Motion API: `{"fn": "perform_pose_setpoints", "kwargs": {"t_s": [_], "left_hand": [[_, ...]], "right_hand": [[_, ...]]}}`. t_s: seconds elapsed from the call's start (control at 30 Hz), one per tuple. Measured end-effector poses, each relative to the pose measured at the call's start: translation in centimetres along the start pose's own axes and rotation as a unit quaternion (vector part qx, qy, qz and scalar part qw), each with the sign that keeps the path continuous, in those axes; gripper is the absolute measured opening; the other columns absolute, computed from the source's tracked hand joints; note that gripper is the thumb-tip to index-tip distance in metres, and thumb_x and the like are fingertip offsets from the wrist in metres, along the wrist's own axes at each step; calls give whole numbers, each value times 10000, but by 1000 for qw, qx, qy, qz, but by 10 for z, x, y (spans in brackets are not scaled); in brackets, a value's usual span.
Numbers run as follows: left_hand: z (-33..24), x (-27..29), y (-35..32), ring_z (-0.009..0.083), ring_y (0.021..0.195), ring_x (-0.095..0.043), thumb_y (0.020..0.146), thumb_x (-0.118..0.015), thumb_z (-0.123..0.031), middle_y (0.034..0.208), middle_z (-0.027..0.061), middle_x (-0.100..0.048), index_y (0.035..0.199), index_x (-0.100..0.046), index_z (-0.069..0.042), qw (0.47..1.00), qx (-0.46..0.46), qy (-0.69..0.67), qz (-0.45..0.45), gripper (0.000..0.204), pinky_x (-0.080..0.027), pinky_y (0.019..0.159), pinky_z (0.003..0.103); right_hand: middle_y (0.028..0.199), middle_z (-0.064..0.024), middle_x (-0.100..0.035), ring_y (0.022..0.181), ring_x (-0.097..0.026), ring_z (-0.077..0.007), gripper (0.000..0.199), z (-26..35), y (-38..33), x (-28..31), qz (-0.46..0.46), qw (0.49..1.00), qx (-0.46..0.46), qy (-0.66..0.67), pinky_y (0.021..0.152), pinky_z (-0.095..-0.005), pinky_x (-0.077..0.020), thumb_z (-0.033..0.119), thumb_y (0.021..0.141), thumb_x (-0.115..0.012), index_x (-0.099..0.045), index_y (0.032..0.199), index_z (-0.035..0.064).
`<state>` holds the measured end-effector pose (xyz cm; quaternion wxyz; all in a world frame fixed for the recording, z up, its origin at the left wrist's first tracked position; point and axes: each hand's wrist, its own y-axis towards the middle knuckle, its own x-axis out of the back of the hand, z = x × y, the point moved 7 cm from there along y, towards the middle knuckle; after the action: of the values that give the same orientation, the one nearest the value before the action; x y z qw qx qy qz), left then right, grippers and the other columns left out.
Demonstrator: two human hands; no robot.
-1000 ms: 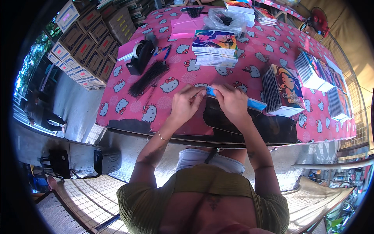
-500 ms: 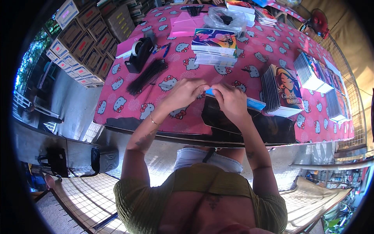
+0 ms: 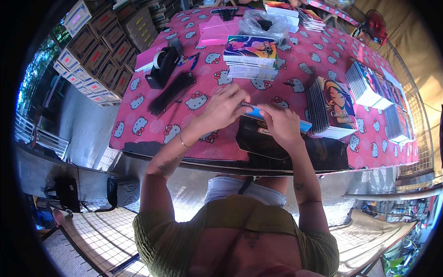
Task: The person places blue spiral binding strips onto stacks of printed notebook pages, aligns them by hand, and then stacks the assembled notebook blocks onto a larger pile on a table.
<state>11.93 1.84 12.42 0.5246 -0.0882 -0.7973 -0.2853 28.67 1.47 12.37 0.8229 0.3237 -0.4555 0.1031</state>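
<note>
Both my hands are together above the near edge of the table, at a thin blue booklet [image 3: 305, 126] seen almost edge-on. Between finger and thumb, my left hand [image 3: 225, 107] pinches at its left end, where a short dark bit, perhaps a binding coil, shows by the fingertips. My right hand [image 3: 282, 123] is wrapped over the booklet's middle, thumb on the near side. Below the hands lies a flat black panel [image 3: 265, 144] on the table edge. A bundle of thin black binding coils [image 3: 171, 94] lies to the left of my left hand.
A black tape dispenser [image 3: 162, 69] and pens [image 3: 194, 61] are at the left. Coil-bound notebooks stand in stacks ahead [image 3: 251, 57], at right [image 3: 331, 107] and far right [image 3: 369, 87]. Beyond are pink sheets [image 3: 217, 31] and a clear plastic bag [image 3: 263, 27]. Cartons [image 3: 99, 48] are piled beyond the left edge.
My hands have moved slightly apart, so more of the blue booklet shows between them. My left hand has turned, and the dark bit at the booklet's left end has come into sight.
</note>
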Motion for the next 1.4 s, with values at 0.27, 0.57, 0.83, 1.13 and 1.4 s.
{"fn": "perform_pose_setpoints", "kwargs": {"t_s": [0.27, 0.57, 0.83, 1.13, 1.4], "left_hand": [[-36, -108, -78, 434, 1524, -221, 890, -616, -586, 1631, 226, -283, 1533, -331, 44, 987, 33, 133, -83, 945, -118, 1136, 742], [-38, -64, -37, 457, 1517, -224, 893, -642, -528, 1627, 259, -270, 1534, -330, 36, 984, 48, 150, -79, 909, -116, 1151, 731], [-53, -54, -5, 383, 1488, -317, 851, -693, -533, 1570, 236, -372, 1511, -374, 19, 973, 37, 225, -15, 918, -259, 1167, 613], [-54, -64, 6, 455, 1512, -246, 822, -720, -524, 1595, 316, -282, 1523, -302, 72, 978, 8, 202, -53, 1011, -181, 1184, 651], [-54, -36, 5, 366, 1477, -350, 885, -716, -376, 1502, 199, -461, 1486, -414, 15, 995, -34, 85, -33, 778, -141, 1198, 647]], "right_hand": [[925, -70, -709, 770, -701, -319, 197, 1, 4, 0, -14, 1000, 23, 6, 689, -448, -549, 222, 960, -607, -710, 1110, 147], [892, -53, -712, 761, -696, -294, 214, -19, -21, 25, -74, 996, 31, -39, 737, -422, -522, 197, 911, -667, -699, 1121, 178], [879, -75, -735, 771, -702, -311, 175, -29, -19, 23, -45, 998, 34, -29, 772, -466, -515, 206, 909, -668, -704, 1078, 181], [953, -100, -729, 845, -701, -312, 269, -25, -22, 26, -43, 996, 47, -55, 784, -464, -517, 203, 866, -725, -689, 1125, 140], [1088, -34, -724, 971, -653, -88, 385, -108, -77, -3, -93, 841, -102, 522, 853, -247, -513, 52, 863, -803, -664, 1221, 25]]}}
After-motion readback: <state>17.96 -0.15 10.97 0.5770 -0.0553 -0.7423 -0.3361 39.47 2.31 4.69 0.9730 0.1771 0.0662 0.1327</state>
